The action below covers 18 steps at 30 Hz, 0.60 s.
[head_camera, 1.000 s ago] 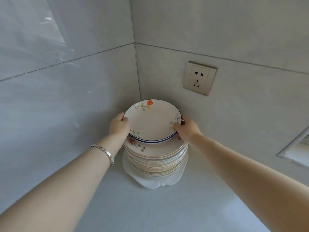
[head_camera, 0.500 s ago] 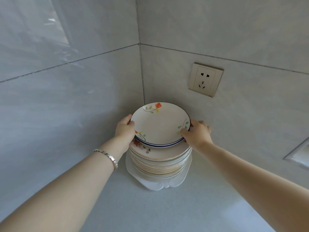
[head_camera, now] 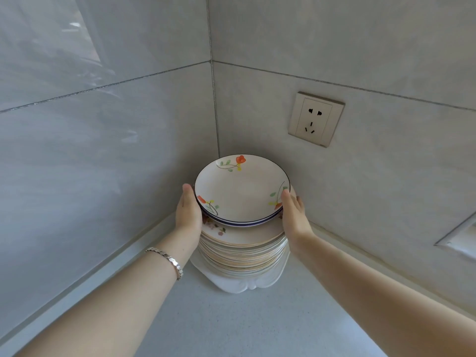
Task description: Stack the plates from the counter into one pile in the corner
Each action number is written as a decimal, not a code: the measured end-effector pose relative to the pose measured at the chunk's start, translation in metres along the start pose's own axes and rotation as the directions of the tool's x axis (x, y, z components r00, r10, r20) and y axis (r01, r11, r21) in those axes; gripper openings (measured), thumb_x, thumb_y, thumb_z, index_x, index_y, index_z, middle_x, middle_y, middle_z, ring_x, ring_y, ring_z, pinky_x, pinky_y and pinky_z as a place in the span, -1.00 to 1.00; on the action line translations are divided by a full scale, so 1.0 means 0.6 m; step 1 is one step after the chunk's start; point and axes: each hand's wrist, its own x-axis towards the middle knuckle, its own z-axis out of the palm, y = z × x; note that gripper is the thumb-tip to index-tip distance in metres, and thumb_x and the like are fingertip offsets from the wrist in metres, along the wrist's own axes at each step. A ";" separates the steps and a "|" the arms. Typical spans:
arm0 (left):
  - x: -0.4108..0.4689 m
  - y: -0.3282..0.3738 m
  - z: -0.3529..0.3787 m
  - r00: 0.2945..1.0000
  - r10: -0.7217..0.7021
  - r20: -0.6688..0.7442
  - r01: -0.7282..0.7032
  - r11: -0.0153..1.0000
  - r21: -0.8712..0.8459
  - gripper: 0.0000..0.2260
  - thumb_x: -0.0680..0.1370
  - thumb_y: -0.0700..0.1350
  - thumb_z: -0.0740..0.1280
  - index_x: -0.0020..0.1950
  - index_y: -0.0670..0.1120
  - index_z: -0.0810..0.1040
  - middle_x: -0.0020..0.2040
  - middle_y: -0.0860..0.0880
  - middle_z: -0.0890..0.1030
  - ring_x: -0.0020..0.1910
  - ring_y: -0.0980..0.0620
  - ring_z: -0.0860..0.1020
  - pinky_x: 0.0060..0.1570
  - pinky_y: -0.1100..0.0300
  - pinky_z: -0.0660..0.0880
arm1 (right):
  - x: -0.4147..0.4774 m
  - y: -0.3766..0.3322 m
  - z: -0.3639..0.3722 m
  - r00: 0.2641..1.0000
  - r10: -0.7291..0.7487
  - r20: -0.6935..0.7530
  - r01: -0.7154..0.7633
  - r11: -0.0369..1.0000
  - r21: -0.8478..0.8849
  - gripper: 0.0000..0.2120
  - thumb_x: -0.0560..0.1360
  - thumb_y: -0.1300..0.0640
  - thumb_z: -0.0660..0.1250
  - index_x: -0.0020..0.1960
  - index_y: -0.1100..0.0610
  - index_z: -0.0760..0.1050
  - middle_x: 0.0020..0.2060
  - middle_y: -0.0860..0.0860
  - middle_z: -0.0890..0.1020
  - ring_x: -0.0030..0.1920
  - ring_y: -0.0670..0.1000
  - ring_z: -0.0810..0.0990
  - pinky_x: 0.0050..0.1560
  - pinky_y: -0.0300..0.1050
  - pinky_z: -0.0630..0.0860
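Note:
A tall pile of plates [head_camera: 242, 252] stands in the counter corner on a white scalloped plate [head_camera: 242, 286]. On top lie two small flower-painted plates with dark blue rims [head_camera: 242, 191], sitting toward the back of the pile. My left hand [head_camera: 188, 215] lies flat against the left edge of these top plates, thumb up along the rim. My right hand [head_camera: 295, 217] lies against their right edge with straight fingers, the thumb tip touching the rim. Both forearms reach in from the bottom of the view.
Grey tiled walls meet just behind the pile. A beige wall socket [head_camera: 316, 119] sits on the right wall above it. A white frame edge [head_camera: 461, 240] shows at the far right. The pale counter [head_camera: 231, 325] stretches toward me.
The small plates have settled onto the pile. Both hands have loosened from gripping the rim and now lie straighter along the plates' sides.

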 end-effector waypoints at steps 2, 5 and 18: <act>-0.002 0.000 0.001 0.997 0.080 0.006 -0.081 0.994 0.074 -0.55 0.62 0.11 -0.03 0.37 -0.07 0.41 0.26 -0.03 0.51 0.21 -0.04 0.46 0.20 0.13 0.39 | 0.013 0.011 -0.003 0.999 -0.047 -0.006 0.047 0.997 -0.063 -0.55 0.57 -0.01 0.06 0.45 0.03 0.24 0.52 0.01 0.03 0.50 0.01 0.10 0.43 -0.06 0.08; 0.004 -0.002 -0.002 0.992 0.122 0.031 -0.126 0.982 0.140 -0.60 0.63 0.02 -0.03 0.30 -0.11 0.44 0.22 -0.11 0.52 0.07 -0.04 0.45 0.01 0.17 0.34 | 0.016 0.009 0.001 0.999 -0.031 -0.018 0.029 0.995 -0.098 -0.55 0.54 0.07 0.08 0.43 0.08 0.27 0.51 0.01 0.06 0.47 0.04 0.15 0.38 -0.07 0.12; -0.090 0.069 -0.041 0.957 0.288 0.025 -0.223 0.681 0.697 -0.63 0.57 -0.12 0.13 0.37 -0.17 0.34 0.35 -0.21 0.40 0.34 -0.20 0.36 0.29 -0.01 0.33 | -0.092 -0.083 -0.052 0.992 0.120 0.022 -0.084 0.803 -0.589 -0.58 0.52 0.03 0.18 0.31 0.22 0.37 0.25 0.18 0.49 0.22 0.17 0.47 0.14 -0.14 0.39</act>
